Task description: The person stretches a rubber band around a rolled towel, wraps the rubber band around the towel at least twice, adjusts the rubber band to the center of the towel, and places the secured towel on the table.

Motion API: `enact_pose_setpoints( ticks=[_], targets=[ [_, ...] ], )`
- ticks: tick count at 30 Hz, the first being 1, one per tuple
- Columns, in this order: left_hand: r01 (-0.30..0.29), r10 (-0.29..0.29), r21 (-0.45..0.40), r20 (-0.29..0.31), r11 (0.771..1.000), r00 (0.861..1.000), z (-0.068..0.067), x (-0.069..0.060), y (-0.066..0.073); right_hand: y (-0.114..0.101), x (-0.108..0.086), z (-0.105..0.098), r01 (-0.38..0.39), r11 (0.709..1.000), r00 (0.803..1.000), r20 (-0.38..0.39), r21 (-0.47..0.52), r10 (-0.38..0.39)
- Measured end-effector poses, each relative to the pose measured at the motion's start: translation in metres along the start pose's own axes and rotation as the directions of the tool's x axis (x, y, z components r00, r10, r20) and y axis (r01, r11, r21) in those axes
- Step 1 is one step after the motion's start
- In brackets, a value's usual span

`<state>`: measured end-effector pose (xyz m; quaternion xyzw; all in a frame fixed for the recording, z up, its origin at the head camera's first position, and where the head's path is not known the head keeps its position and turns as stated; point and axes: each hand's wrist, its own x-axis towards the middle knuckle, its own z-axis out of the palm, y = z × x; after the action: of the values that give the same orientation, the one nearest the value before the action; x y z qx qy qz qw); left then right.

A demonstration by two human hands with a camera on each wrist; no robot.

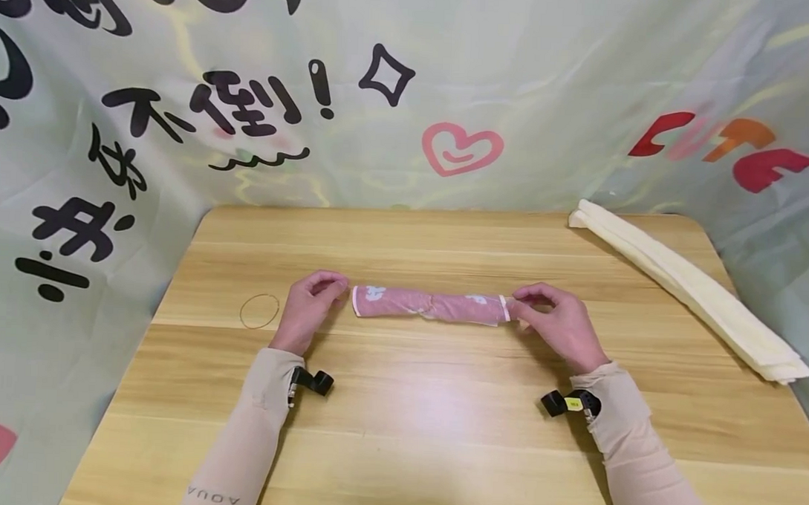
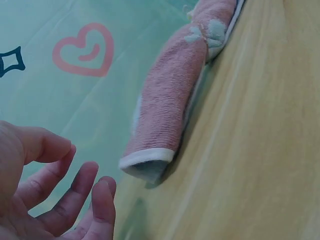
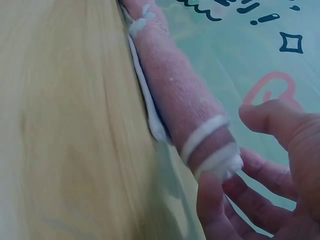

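A rolled pink towel (image 1: 392, 302) with white edging and pale blue patches lies across the table, drawn in at its middle by what looks like a thin band (image 2: 204, 37). Just off its left end is my left hand (image 1: 309, 308), fingers loosely bent, holding nothing. In the left wrist view the thumb and index fingertips of that hand (image 2: 55, 185) meet. At the other end my right hand (image 1: 562, 325) has its lower fingers against or right beside the towel's tip. The right wrist view shows the thumb of this hand (image 3: 285, 185) apart from the towel (image 3: 175, 85).
A thin tan rubber band (image 1: 260, 312) lies on the wooden table (image 1: 431, 447) left of my left hand. Along the right edge rests a long folded cream cloth (image 1: 691, 292). A printed curtain (image 1: 551, 79) hangs behind the table and at its sides.
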<state>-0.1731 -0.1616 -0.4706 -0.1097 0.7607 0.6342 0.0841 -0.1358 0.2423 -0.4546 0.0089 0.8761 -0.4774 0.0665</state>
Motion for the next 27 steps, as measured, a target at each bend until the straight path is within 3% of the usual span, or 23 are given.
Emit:
enact_pose_setpoints(
  ticks=[7, 15, 20, 27],
  targets=[
    [-0.012, 0.012, 0.007, 0.01, 1.0, 1.0, -0.003, -0.005, 0.009, 0.001, -0.008, -0.019, 0.025, 0.999, 0.996, -0.081, -0.047, -0.029],
    [-0.038, 0.037, 0.024, 0.018, 0.999, 0.999, -0.009, -0.01, 0.014, 0.006, -0.01, -0.046, 0.023, 0.982, 0.979, -0.197, -0.185, -0.06],
    [-0.051, 0.049, 0.061, 0.037, 0.997, 0.998, -0.008, -0.015, 0.018, 0.01, -0.007, -0.063, 0.0, 0.972, 0.961, -0.268, -0.234, -0.065],
    [-0.099, 0.093, 0.087, 0.07, 0.991, 0.993, 0.007, -0.024, 0.025, 0.017, -0.001, -0.082, 0.066, 0.951, 0.924, -0.34, -0.302, -0.172]
  ],
)
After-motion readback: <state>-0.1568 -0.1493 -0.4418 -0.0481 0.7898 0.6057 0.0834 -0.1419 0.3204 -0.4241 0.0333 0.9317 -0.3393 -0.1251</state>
